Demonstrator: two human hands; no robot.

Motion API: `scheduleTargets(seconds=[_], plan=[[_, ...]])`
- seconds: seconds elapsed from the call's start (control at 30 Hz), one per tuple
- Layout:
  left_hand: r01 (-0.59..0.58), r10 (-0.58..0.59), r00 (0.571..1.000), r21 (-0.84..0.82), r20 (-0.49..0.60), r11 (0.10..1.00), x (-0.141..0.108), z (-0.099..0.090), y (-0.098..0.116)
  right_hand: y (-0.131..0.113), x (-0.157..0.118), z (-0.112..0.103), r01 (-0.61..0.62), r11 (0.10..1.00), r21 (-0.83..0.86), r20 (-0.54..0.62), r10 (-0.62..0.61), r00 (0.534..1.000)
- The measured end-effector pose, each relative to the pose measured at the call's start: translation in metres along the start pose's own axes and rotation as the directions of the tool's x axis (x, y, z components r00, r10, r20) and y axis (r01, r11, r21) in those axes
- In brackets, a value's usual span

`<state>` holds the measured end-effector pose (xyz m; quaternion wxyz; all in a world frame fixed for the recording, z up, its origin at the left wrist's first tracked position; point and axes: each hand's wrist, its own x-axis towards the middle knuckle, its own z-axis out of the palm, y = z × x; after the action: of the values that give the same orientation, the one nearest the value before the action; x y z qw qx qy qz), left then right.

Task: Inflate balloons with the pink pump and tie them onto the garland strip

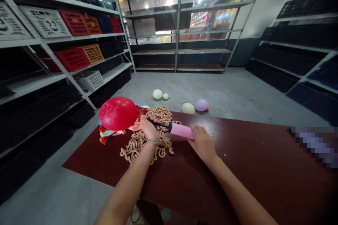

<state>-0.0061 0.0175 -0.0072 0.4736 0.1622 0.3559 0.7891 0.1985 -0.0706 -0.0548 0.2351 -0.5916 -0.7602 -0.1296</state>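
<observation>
A pink hand pump (182, 130) with a black rod and handle (158, 123) lies across the space between my hands, over the table. My left hand (150, 129), with a pale green band at the wrist, is closed around the black handle. My right hand (203, 142) grips the pink barrel and hides its far end. Next to my left hand sits an inflated red balloon (117, 113), on a heap of colourful wrappers or limp balloons (105, 135). Below and behind my left hand are curly tan pieces (137, 146) in piles.
The dark red table (237, 175) spans the foreground. On the floor beyond lie a cream balloon (188, 108), a purple balloon (201, 105) and smaller pale ones. Shelves with crates (72, 59) stand left; a metal rack (176, 51) stands behind. A pixelated patch (317, 146) covers the right.
</observation>
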Motion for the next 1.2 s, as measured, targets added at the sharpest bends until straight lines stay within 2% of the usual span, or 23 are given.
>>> scheduleTargets(seconds=[0.1, 0.17, 0.23, 0.37, 0.5, 0.57, 0.7, 0.83, 0.93, 1.07, 1.2], plan=[[0.025, -0.026, 0.998, 0.013, 0.051, 1.000, -0.009, 0.003, -0.017, -0.008, -0.003, -0.001, 0.037, 0.999, -0.016, 0.046, -0.036, 0.998], [0.014, -0.014, 0.998, 0.006, 0.066, 1.000, -0.007, 0.001, -0.015, -0.005, -0.003, -0.003, 0.069, 0.997, -0.038, 0.082, -0.065, 0.995], [-0.012, 0.013, 0.998, -0.017, 0.059, 1.000, 0.001, -0.002, -0.005, 0.006, -0.001, -0.006, 0.080, 0.994, -0.077, 0.099, -0.072, 0.992], [-0.004, 0.002, 0.999, -0.050, -0.037, 0.999, 0.021, -0.008, 0.023, 0.030, 0.004, -0.012, 0.035, 0.988, -0.154, 0.087, -0.021, 0.996], [-0.018, 0.013, 0.996, -0.055, -0.089, 0.998, 0.028, -0.009, 0.032, 0.028, 0.004, -0.013, 0.023, 0.989, -0.147, 0.108, -0.008, 0.994], [-0.006, 0.002, 0.998, -0.060, -0.060, 0.998, 0.022, -0.007, 0.024, 0.014, 0.002, -0.011, 0.032, 0.992, -0.124, 0.131, -0.015, 0.991], [0.042, -0.040, 0.998, -0.036, 0.056, 0.998, -0.002, -0.002, -0.006, -0.017, -0.004, -0.007, 0.026, 0.997, -0.067, 0.170, -0.014, 0.985], [0.091, -0.094, 0.985, 0.028, 0.145, 0.995, -0.010, 0.001, -0.021, -0.022, -0.005, -0.005, 0.031, 0.998, -0.060, 0.195, -0.018, 0.981], [0.056, -0.055, 0.994, -0.002, 0.095, 0.998, 0.006, -0.002, -0.010, -0.005, -0.002, -0.009, 0.064, 0.994, -0.085, 0.188, -0.048, 0.981], [-0.002, 0.003, 1.000, -0.051, 0.004, 0.999, 0.030, -0.010, 0.017, 0.023, 0.003, -0.014, 0.068, 0.988, -0.137, 0.155, -0.047, 0.987], [-0.062, 0.060, 0.998, -0.073, -0.032, 0.995, 0.031, -0.009, 0.030, 0.022, 0.003, -0.012, 0.034, 0.991, -0.130, 0.159, -0.013, 0.987]])
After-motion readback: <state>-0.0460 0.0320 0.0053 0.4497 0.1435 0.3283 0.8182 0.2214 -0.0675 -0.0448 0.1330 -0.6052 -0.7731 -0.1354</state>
